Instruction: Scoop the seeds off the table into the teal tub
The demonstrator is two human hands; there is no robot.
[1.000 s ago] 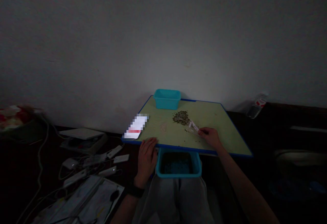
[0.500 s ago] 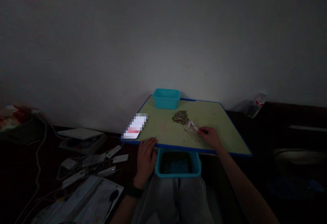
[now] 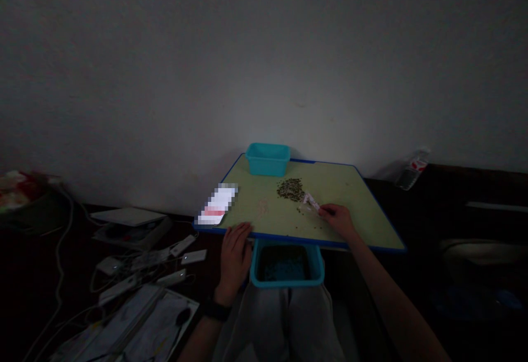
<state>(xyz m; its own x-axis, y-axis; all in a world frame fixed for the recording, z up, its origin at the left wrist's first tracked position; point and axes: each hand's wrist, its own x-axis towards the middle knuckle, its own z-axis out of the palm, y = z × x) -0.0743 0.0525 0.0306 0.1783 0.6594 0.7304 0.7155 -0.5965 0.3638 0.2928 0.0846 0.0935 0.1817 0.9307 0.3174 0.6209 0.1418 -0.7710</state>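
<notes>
My right hand (image 3: 339, 221) pinches a thin whitish strip with dark marks (image 3: 311, 201), whose exact kind I cannot make out. The strip's far end lies at the lower right of a spread of small brown grains (image 3: 290, 190). These lie on a pale green board (image 3: 338, 183) with a blue rim. My left hand (image 3: 236, 249) rests on the board's near edge, fingers stretched out, holding nothing. Under that edge, over my lap, sits a turquoise tub (image 3: 287, 283) with small dark bits inside, too dim to name.
Another turquoise tub (image 3: 268, 165) stands at the board's back left, near the wall. A phone with a blurred screen (image 3: 217, 204) lies on the left side. White chargers and cables (image 3: 193, 256) clutter the floor at left. A clear packet (image 3: 413, 169) leans at right.
Hardly anything differs. The view has shifted very slightly; both hands, the strip and the grains stay in nearly the same places.
</notes>
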